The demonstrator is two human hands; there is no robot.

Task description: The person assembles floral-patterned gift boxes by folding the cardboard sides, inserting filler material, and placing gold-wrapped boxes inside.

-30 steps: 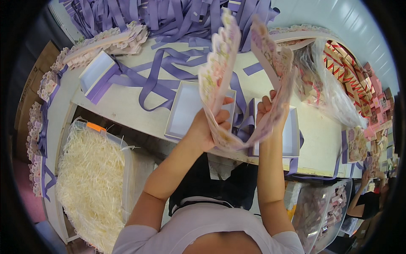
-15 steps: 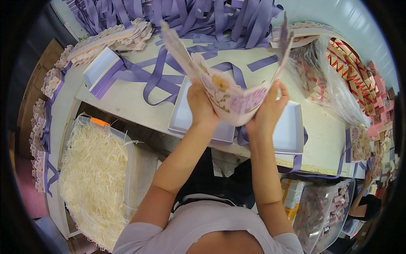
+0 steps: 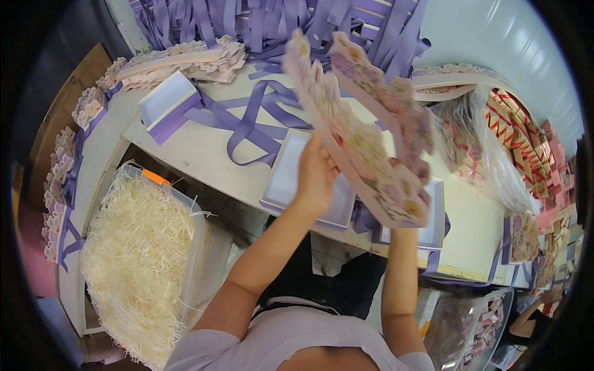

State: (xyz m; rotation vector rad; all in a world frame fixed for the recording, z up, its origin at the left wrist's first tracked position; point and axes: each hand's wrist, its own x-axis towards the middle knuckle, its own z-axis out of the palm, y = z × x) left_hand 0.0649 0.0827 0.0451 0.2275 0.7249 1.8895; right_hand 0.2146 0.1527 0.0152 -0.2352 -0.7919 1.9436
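Note:
A floral die-cut cardboard band (image 3: 371,154), bent into a loop with scalloped flower edges, is held up in the air over the table. My left hand (image 3: 317,176) is closed at its plain lower edge, fingertips against the card. The band hides most of my right hand (image 3: 403,234), whose wrist rises directly below it and appears to support it. Below lie two shallow open boxes with pale insides and lilac sides: the left box (image 3: 288,167) next to my left hand, the right box (image 3: 435,216) partly covered by the band. A purple ribbon (image 3: 241,130) loops across the table beside them.
Another lilac box (image 3: 170,105) stands at the table's left. Stacked floral cardboard bands (image 3: 185,65) and hanging purple ribbons (image 3: 272,25) line the back. Shredded cream paper fills a bin (image 3: 198,247) at lower left. Clear plastic wrap (image 3: 495,154) covers goods at right; another person's arm (image 3: 526,321) shows beyond.
The floral band has turned and tilted from an open V facing me into a slanted loop, moving to the right. My right hand has gone behind it. The view has shifted slightly.

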